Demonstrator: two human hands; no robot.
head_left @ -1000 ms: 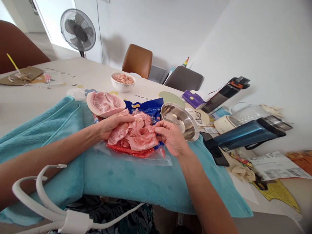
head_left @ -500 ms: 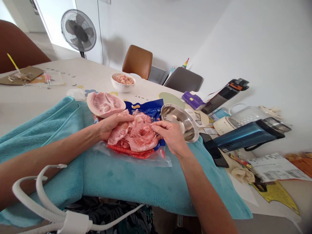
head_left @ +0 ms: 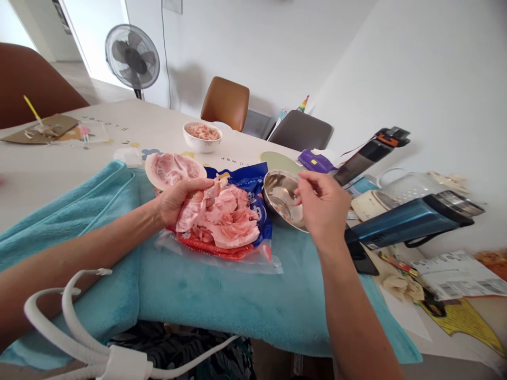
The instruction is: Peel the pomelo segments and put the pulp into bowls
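Observation:
My left hand [head_left: 178, 203] is closed around a pink pomelo piece [head_left: 191, 212], thumb on top. Beside it, peeled pink pomelo membranes [head_left: 233, 219] lie heaped on a blue and red plastic bag [head_left: 259, 177]. Over the right side of a steel bowl [head_left: 277, 187] is my right hand [head_left: 322, 203], its fingers pinched together; what they hold, if anything, is too small to make out. Small bits lie inside that bowl. Behind my left hand rests a pomelo half in its thick rind [head_left: 176, 170].
A white bowl of pink pulp [head_left: 202, 137] stands farther back. A teal towel [head_left: 229, 295] covers the table's near side. To the right are a blue bottle [head_left: 404, 221], a dark bottle [head_left: 368, 155], a phone [head_left: 362, 256] and a purple packet [head_left: 317, 161]. White cables [head_left: 67, 327] hang at lower left.
My right hand has moved right, from the pomelo membranes to over the steel bowl. My left hand keeps its hold on the pomelo piece. The view has shifted slightly.

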